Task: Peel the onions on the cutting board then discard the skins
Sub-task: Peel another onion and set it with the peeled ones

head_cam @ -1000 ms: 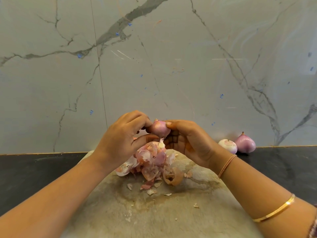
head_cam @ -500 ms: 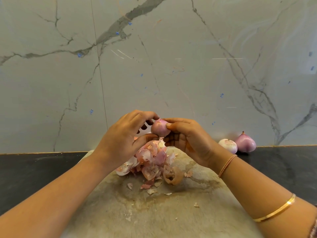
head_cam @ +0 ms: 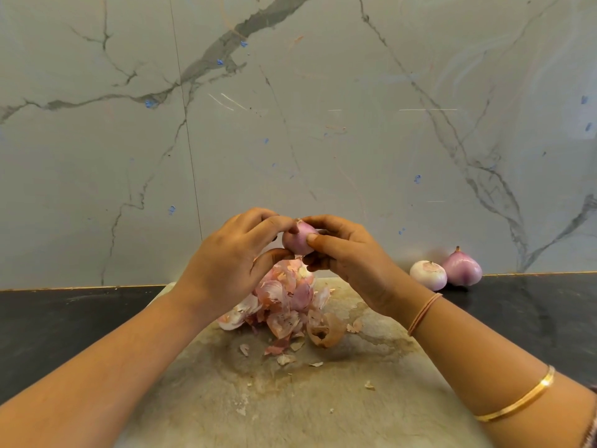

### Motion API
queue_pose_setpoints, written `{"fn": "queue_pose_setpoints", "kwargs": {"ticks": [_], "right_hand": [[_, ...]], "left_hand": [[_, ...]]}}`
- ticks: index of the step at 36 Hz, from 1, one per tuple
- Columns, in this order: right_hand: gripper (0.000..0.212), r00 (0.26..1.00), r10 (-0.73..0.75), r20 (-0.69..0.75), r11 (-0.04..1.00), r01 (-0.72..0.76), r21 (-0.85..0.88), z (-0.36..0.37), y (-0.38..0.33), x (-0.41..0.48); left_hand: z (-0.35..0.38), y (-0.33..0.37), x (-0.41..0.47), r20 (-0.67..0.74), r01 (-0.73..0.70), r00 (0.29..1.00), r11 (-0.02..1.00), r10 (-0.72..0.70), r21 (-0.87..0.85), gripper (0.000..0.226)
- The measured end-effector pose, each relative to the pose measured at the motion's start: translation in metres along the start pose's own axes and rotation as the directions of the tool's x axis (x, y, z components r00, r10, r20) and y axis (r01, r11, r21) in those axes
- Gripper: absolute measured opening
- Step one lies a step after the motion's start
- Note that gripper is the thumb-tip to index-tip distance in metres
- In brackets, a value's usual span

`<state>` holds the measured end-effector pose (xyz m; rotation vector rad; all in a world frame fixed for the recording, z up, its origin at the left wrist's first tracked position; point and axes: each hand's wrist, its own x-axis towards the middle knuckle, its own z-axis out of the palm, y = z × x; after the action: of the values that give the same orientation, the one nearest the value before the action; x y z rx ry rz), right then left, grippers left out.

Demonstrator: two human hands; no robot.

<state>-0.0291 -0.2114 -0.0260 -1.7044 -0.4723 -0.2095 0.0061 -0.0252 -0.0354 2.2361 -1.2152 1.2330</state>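
Over the cutting board [head_cam: 323, 399], left hand [head_cam: 226, 263] and right hand [head_cam: 349, 257] grasp an onion [head_cam: 297, 242].
The left has climbed to its tip; peeling looks unfinished.

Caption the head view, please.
Left hand and right hand grip a small pink onion over papery pink skins on a worn beige cutting board.

Pale pink onion [head_cam: 298, 241] between the hands, pinkish-tan skins [head_cam: 287, 305] below them, black table [head_cam: 64, 321], grey-veined white marble wall [head_cam: 323, 124].

Papery skins [head_cam: 284, 305], stained matt board [head_cam: 290, 409]
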Motion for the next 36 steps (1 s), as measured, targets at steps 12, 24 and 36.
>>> {"fn": "queue_pose_setpoints", "kwargs": {"ticks": [12, 24, 36], "right_hand": [[0.024, 1.0, -0.01, -0.008, 1.0, 0.01, 0.009, -0.001, 0.0, -0.001], [0.028, 0.997, -0.037, -0.064, 0.999, 0.035, -0.037, 0.0, 0.0, 0.0], [0.04, 0.989, -0.144, -0.04, 0.939, 0.124, -0.32, 0.004, 0.003, -0.001]], "left_hand": [[-0.001, 0.002, 0.001, -0.024, -0.021, 0.999, 0.998, 0.022, 0.051, 0.045], [0.004, 0.006, 0.001, -0.047, 0.213, 0.975, 0.972, -0.218, -0.095, 0.034], [0.0, 0.022, 0.004, 0.038, 0.468, 0.849, 0.715, -0.527, -0.519, 0.019]]}}
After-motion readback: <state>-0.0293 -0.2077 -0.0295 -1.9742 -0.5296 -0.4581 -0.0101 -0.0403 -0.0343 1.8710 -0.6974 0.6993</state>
